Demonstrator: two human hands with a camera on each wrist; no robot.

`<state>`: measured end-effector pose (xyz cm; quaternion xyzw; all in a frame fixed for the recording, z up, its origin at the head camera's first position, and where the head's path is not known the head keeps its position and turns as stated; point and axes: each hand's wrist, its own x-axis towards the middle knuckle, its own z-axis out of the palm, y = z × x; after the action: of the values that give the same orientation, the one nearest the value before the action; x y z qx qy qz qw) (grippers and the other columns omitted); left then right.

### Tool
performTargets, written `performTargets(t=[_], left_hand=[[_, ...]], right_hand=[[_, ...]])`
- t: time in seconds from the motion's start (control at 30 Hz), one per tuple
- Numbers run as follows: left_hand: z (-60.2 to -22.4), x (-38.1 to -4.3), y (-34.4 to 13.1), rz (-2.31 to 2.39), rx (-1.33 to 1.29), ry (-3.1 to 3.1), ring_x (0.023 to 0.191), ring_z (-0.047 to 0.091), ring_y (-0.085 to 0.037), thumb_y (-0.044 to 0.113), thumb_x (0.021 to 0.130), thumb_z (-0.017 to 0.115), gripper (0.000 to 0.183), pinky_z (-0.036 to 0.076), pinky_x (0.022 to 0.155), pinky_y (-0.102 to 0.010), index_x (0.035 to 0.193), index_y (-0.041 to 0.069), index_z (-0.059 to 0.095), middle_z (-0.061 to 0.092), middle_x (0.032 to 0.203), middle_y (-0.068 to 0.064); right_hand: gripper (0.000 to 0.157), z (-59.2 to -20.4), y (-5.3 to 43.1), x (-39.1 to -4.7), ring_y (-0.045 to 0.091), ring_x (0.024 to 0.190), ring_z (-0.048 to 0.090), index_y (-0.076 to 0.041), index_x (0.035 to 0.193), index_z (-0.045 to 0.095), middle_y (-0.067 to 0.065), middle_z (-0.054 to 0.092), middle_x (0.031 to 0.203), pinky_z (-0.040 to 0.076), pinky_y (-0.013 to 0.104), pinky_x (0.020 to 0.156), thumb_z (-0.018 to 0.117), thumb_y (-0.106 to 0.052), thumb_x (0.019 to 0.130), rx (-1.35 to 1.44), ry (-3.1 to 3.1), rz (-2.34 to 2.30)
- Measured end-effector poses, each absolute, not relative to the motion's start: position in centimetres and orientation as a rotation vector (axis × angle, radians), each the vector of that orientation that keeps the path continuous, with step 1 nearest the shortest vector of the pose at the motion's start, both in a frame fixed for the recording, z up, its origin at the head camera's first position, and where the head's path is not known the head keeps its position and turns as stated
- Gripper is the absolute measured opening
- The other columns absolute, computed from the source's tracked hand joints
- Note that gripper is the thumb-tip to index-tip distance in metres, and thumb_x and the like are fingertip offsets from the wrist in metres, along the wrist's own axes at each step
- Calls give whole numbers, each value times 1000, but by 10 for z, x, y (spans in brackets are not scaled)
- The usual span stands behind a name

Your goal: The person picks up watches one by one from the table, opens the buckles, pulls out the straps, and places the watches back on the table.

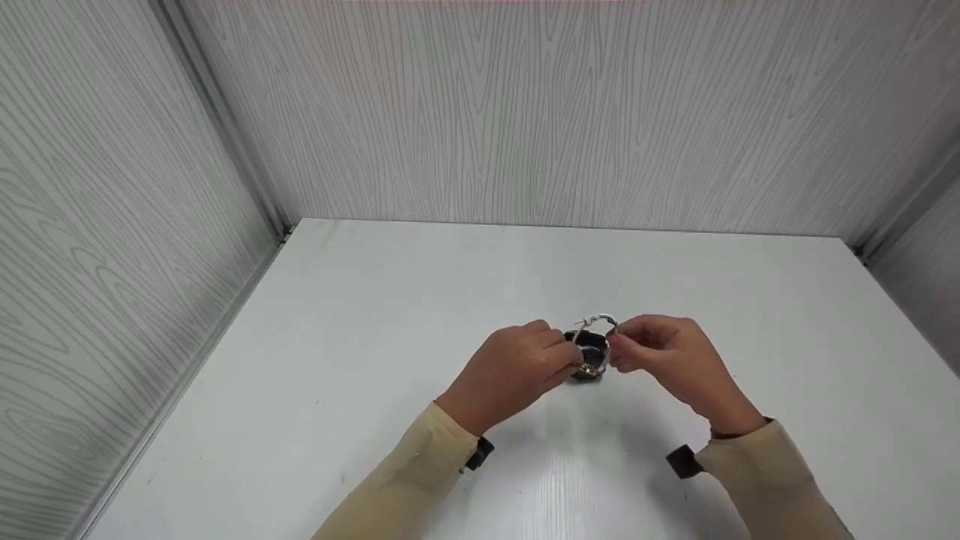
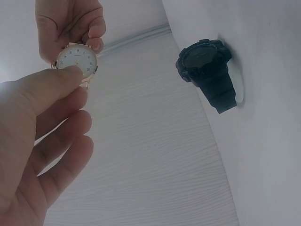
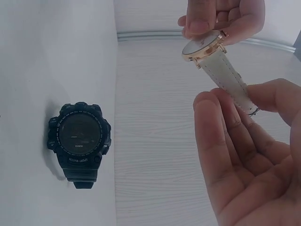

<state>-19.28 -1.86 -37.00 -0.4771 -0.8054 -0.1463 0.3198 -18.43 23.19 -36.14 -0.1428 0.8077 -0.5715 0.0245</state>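
Note:
Between both hands, above the table, is a wristwatch [image 2: 77,57] with a white dial, a rose-gold case and a white strap [image 3: 225,77]. My left hand [image 1: 521,367] pinches the watch's case, its thumb lying across the dial in the left wrist view. With thumb and fingers, my right hand [image 1: 667,356] holds the strap near its end. A black sports watch [image 3: 80,134] stands on the table just beyond the hands. In the head view this black watch [image 1: 586,341] is partly hidden behind the white one and the left fingers.
The white table [image 1: 420,285] runs back to a grey wood-grain wall [image 1: 480,112]. Another panel [image 1: 97,225] of the same pattern rises along the left side, and a further one stands at the right.

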Motion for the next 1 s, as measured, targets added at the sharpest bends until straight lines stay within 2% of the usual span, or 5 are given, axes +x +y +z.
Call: performTargets(t=[0.2,0.33,0.53,0.83,1.0], left_hand=[[-366,-191,-24,-541,-1235,-2164,79,62,-11,28,99,72,37,52,64,-21,133,15,65,71,91,3],[-356,-192,-26,-791,-1165,-2229,87,64,-12,29,100,70,47,53,68,-23,142,13,58,71,97,2],[-346,-191,-21,-1258,-1015,-2483,104,64,-5,39,97,72,47,55,82,-23,136,16,61,69,109,8],[-347,-186,-13,-1427,-1004,-2607,83,66,1,32,95,77,16,55,75,-20,104,19,76,71,89,16],[-346,-187,-13,-1416,-1010,-2590,76,65,5,24,95,75,8,55,70,-18,98,17,76,72,83,16]], right_hand=[[20,-360,234,-182,24,84,74,1,103,74,19,74,95,62,36,81,75,-18,97,-500,2493,-1807],[16,-358,236,-181,23,84,75,1,104,74,17,74,95,62,36,80,73,-13,98,-525,2519,-1829],[11,-358,237,-178,25,83,74,-1,104,74,14,75,94,62,36,81,71,-9,98,-524,2549,-1833],[11,-355,233,-174,25,85,74,-3,103,76,12,76,96,62,34,80,73,-13,97,-605,2573,-1806],[13,-354,231,-175,17,91,73,-8,110,74,6,75,102,60,27,81,73,-12,97,-707,2669,-1675]])
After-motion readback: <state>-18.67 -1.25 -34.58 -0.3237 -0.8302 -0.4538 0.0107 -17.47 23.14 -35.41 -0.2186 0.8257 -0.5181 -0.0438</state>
